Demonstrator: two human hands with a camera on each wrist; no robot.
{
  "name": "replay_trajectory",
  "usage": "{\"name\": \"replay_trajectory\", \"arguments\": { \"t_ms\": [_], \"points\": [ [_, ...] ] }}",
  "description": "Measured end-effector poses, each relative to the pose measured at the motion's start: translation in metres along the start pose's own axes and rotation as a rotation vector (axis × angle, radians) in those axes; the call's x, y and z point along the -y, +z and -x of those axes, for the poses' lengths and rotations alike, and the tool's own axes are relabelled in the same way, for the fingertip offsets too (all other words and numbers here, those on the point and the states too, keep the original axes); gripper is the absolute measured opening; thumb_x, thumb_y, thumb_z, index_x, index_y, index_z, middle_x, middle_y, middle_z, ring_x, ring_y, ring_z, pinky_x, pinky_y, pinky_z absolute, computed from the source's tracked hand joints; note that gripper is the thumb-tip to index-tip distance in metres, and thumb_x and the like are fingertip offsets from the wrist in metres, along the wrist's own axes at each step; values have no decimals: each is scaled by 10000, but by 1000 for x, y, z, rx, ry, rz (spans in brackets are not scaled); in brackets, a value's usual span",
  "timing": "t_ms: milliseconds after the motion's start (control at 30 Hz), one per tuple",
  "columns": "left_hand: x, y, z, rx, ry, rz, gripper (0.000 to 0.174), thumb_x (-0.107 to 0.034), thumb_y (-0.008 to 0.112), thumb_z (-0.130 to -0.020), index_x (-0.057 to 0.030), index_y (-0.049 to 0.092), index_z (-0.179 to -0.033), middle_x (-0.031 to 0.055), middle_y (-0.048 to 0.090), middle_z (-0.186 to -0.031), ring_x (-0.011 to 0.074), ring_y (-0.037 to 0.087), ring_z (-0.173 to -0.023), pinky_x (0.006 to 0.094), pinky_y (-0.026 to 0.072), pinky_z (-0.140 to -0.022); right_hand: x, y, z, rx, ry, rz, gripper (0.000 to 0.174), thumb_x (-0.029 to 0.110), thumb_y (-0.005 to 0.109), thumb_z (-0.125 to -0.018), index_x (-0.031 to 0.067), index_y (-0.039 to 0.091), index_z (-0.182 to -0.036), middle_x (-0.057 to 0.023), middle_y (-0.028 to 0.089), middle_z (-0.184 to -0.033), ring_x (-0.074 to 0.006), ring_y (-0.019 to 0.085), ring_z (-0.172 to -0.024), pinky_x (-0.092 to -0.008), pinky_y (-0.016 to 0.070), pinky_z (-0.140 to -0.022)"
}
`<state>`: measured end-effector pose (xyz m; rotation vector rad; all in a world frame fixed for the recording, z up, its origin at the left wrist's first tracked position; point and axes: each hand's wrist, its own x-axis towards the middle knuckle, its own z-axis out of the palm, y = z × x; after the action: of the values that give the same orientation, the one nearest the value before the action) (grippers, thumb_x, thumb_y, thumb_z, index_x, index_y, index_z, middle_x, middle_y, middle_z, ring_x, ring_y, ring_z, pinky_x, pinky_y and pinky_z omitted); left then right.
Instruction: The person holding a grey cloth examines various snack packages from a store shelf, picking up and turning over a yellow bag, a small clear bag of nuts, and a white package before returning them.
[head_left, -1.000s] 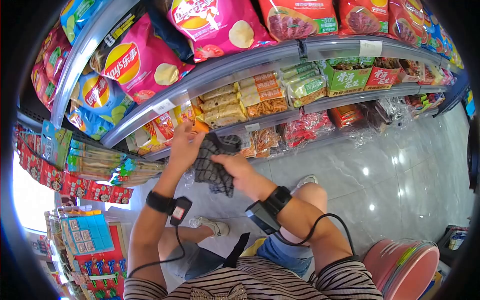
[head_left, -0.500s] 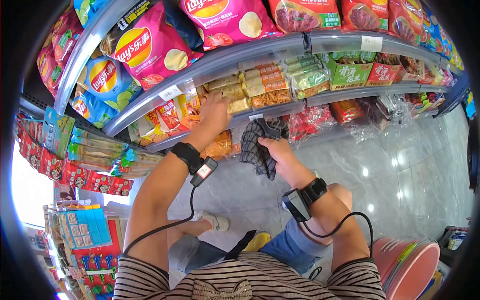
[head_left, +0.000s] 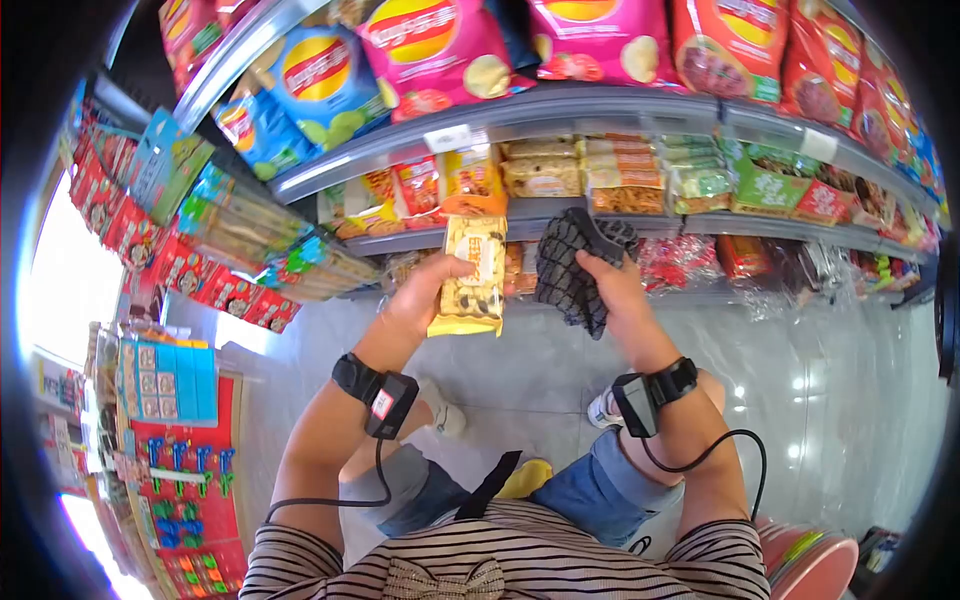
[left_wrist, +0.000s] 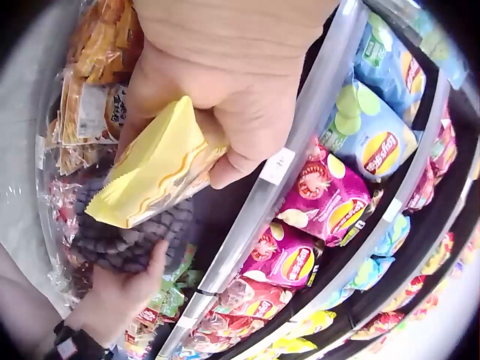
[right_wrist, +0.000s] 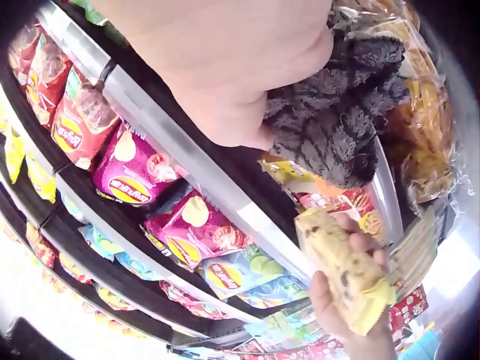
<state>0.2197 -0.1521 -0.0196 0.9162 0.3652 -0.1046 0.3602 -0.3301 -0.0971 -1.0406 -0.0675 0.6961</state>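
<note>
In the head view my left hand (head_left: pixel 421 293) grips a yellow snack packet (head_left: pixel 474 275) with a clear window, thumb on its front face. The packet is tilted up in front of the lower shelf. To its right, my right hand (head_left: pixel 620 292) holds a bunched dark grey checked cloth (head_left: pixel 577 262), thumb on top. The left wrist view shows the packet's yellow end (left_wrist: pixel 154 169) close under the left palm, with the cloth beyond it. From the right wrist, the cloth (right_wrist: pixel 337 112) hangs below the palm, and pale pieces show through the packet (right_wrist: pixel 343 270).
Similar snack packets (head_left: pixel 540 168) line the lower shelf. Above them, chip bags (head_left: pixel 440 55) fill the upper shelf. Hanging packets (head_left: pixel 215 285) jut out at the left. A pink bucket (head_left: pixel 815 565) stands on the tiled floor at lower right.
My left hand has reached to the shelf and come back holding the yellow packet. My right hand has shifted right with the cloth. The head view has turned left.
</note>
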Motion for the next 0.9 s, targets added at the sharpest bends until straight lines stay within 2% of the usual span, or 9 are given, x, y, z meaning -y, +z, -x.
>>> {"name": "replay_trajectory", "arguments": {
  "t_ms": [33,267,367,433,500,600,667,833,900],
  "points": [
    [2,-9,6,-32,-1,10,482,-131,482,-789,-10,333,-1231,175,494,-1144,350,544,-965,441,500,-743,13,9,4,85,-76,-3,290,80,626,-734,0,556,-1004,-62,597,-935,-124,559,-802,-274,449,-729],
    [19,-62,15,-136,68,-18,431,-74,514,-797,-14,370,-1200,155,538,-1044,328,579,-893,418,509,-728,7,53,11,183,-266,81,254,125,650,-743,4,583,-957,-32,600,-935,-104,553,-809,-259,434,-760],
    [35,-71,2,-153,53,51,437,-49,558,-771,-10,397,-1176,115,533,-1064,269,582,-885,376,497,-753,-8,61,12,337,-122,310,283,154,668,-732,-4,579,-949,-47,597,-954,-124,559,-814,-266,435,-766],
    [60,-78,-14,-211,134,-25,414,-44,574,-762,-9,426,-1147,96,534,-1063,228,577,-873,345,483,-772,-33,69,1,449,-630,860,300,161,679,-722,-3,575,-950,-56,597,-960,-138,563,-831,-270,438,-769],
    [64,-64,-24,-267,86,20,380,-31,590,-741,-1,466,-1098,74,538,-1043,150,554,-843,290,458,-767,-56,67,-7,447,-691,1033,311,164,687,-714,0,572,-953,-62,597,-963,-146,566,-845,-272,440,-772],
    [63,-77,-34,-82,111,-461,369,-19,575,-729,6,470,-1083,69,540,-1006,132,541,-834,277,453,-722,-65,71,-13,324,-277,693,314,167,689,-712,10,571,-957,-63,597,-963,-144,564,-853,-270,440,-775],
    [53,-64,-33,-79,102,-469,531,-49,586,-665,16,384,-1151,69,533,-924,124,512,-810,265,437,-700,-49,82,-8,278,-169,476,308,173,685,-717,18,571,-958,-59,597,-960,-136,561,-846,-268,440,-774],
    [50,-38,-24,16,125,-583,638,-65,632,-681,24,313,-1226,76,504,-1024,119,480,-887,262,424,-769,-31,69,-14,-10,-93,307,303,140,646,-740,20,562,-1005,-47,602,-933,-127,567,-809,-272,453,-736],
    [48,-31,-16,65,149,-718,726,-85,636,-684,18,245,-1287,103,494,-1094,143,484,-957,279,407,-830,-23,59,-22,54,-54,165,276,122,630,-748,9,563,-990,-63,609,-919,-163,594,-785,-283,476,-719]
  ]
}}
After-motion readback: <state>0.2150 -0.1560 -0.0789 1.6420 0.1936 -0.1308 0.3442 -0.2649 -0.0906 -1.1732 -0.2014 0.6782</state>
